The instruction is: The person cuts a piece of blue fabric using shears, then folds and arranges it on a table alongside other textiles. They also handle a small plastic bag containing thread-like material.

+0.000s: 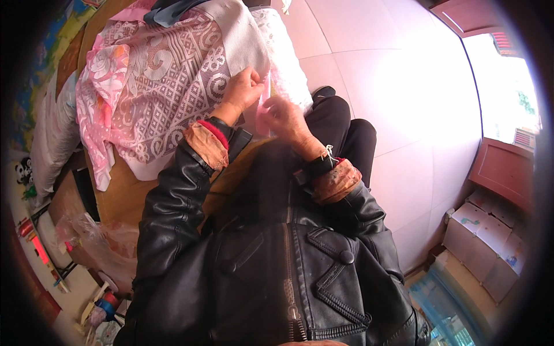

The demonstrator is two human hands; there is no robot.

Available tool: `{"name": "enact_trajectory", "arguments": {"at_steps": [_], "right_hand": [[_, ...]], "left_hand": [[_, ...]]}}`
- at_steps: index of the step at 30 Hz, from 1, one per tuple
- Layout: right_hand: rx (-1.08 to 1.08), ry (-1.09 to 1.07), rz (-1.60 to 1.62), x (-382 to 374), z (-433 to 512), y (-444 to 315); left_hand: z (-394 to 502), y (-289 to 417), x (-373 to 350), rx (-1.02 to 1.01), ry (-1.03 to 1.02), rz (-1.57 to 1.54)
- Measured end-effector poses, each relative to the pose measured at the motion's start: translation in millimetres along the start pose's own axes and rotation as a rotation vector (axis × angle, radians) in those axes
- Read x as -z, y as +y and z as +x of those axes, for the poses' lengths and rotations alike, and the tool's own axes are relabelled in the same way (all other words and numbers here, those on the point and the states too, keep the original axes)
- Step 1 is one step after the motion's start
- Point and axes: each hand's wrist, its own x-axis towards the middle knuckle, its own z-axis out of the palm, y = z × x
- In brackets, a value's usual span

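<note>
A large piece of pink and white patterned lace cloth lies bunched before me, with a plain pale band along its right side. My left hand pinches the cloth near the lower end of this band. A narrow pink strip of fabric hangs between my hands. My right hand has its curled fingers on that strip. The fingertips of the right hand are partly hidden, and the hand is slightly blurred. Close beyond it lies a white textured fabric, rounded like a roll or cushion.
The lace rests on a brown wooden surface. Dark blue-grey cloth lies on its far end. A dark flat object sits by my left wrist. Clear plastic wrapping is at the lower left. Pale tiled floor extends right, towards a white storage unit.
</note>
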Motion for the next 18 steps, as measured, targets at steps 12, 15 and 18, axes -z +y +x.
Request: {"name": "enact_trajectory", "arguments": {"at_steps": [12,15,18], "right_hand": [[-0.136,0.009,-0.018,6.4,7.9,7.3],[-0.118,0.048,-0.049,5.8,6.6,6.7],[-0.105,0.086,-0.148,5.7,4.3,7.1]], "left_hand": [[1.8,4.1,-1.9,0.207,0.006,-0.301],[8.0,4.6,-8.4,0.09,0.072,-0.12],[13.5,0.2,-6.1,0.012,0.254,-0.031]]}}
